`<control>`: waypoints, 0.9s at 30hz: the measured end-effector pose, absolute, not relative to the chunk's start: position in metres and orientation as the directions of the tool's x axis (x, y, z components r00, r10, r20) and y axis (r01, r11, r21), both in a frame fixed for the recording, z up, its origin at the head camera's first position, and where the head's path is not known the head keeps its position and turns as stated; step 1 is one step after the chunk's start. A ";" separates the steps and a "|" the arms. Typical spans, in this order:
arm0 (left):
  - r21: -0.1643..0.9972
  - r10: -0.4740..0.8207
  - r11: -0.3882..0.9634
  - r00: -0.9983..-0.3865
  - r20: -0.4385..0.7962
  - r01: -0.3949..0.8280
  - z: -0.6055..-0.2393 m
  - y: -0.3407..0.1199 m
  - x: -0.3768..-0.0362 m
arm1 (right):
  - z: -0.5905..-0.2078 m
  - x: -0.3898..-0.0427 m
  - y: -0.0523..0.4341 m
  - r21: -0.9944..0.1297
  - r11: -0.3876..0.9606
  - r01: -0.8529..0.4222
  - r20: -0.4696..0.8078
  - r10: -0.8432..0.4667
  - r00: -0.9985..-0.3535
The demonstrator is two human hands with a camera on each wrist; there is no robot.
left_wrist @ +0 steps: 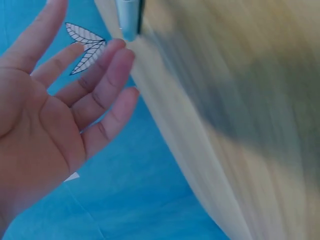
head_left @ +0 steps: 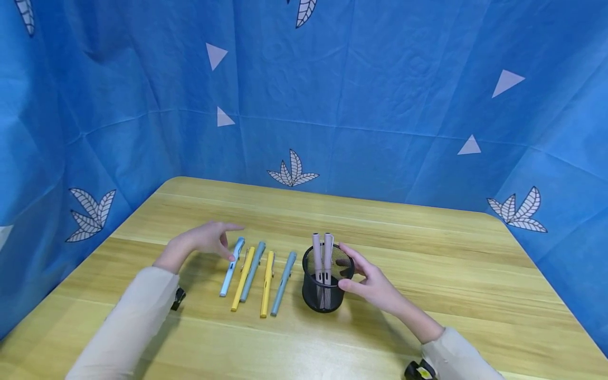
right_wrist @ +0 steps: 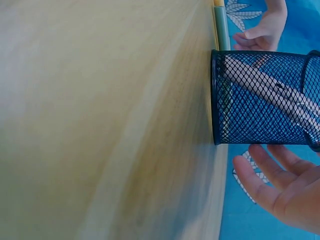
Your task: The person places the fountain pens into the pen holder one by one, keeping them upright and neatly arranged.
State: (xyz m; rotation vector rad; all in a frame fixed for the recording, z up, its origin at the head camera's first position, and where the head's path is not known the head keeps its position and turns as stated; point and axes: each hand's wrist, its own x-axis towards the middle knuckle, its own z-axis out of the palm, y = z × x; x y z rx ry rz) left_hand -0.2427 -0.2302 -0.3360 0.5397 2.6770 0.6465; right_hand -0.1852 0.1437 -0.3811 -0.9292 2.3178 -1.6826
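My left hand (head_left: 209, 240) hovers over the left end of a row of pens, fingers spread and holding nothing. Its thumb is at the light blue pen (head_left: 229, 277); whether they touch I cannot tell. Beside that pen lie two yellow pens (head_left: 243, 279) and two grey-blue pens (head_left: 284, 285), side by side. A black mesh pen holder (head_left: 323, 303) stands upright to their right, with two pale lilac pens (head_left: 328, 256) in it. My right hand (head_left: 372, 285) holds the holder's right side, thumb at the front rim and index finger at the back. In the right wrist view the other fingers (right_wrist: 270, 172) lie along the mesh.
The wooden table (head_left: 451, 264) has rounded far corners. A blue curtain (head_left: 380, 105) with white leaf and triangle prints hangs behind it and along the left side. Black wrist straps (head_left: 178, 298) show at both sleeves.
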 end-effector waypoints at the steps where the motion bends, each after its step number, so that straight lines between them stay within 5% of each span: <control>1: 0.494 0.438 0.822 -0.870 -0.229 0.284 -0.337 -0.230 -0.243 | -0.381 -0.185 0.144 -0.896 0.188 -0.402 0.245 -0.545 -0.802; 27: 0.609 0.390 0.791 -0.820 -0.420 0.064 -0.360 -0.243 -0.254 | -0.379 -0.184 0.143 -0.893 0.193 -0.407 0.250 -0.540 -0.804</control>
